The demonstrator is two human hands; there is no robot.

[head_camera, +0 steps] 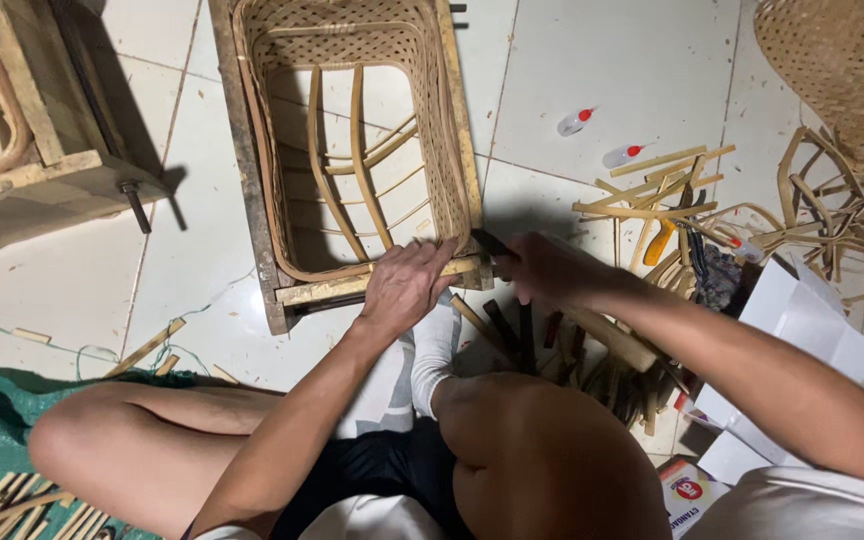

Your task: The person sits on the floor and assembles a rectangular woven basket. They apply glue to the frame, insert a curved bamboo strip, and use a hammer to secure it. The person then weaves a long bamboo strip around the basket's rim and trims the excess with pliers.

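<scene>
While the woven basket (352, 140) sits in its wooden frame (252, 200) on the tiled floor (592, 80), long axis running away from me, I see my left hand (407, 285) pressed flat on the near rim, and my right hand (542, 268), just beside it, pinching a dark tool (492, 243) pointed at that edge.

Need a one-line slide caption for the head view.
Left hand steadies woven basket in a wooden frame; right hand holds a dark tool at its rim.

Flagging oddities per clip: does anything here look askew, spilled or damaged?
Nothing looks damaged. Bamboo strips lie scattered loosely on the floor tiles, and two small red-capped bottles lie tipped on their sides with no visible spill. The woven basket sits squarely in its wooden frame.
</scene>
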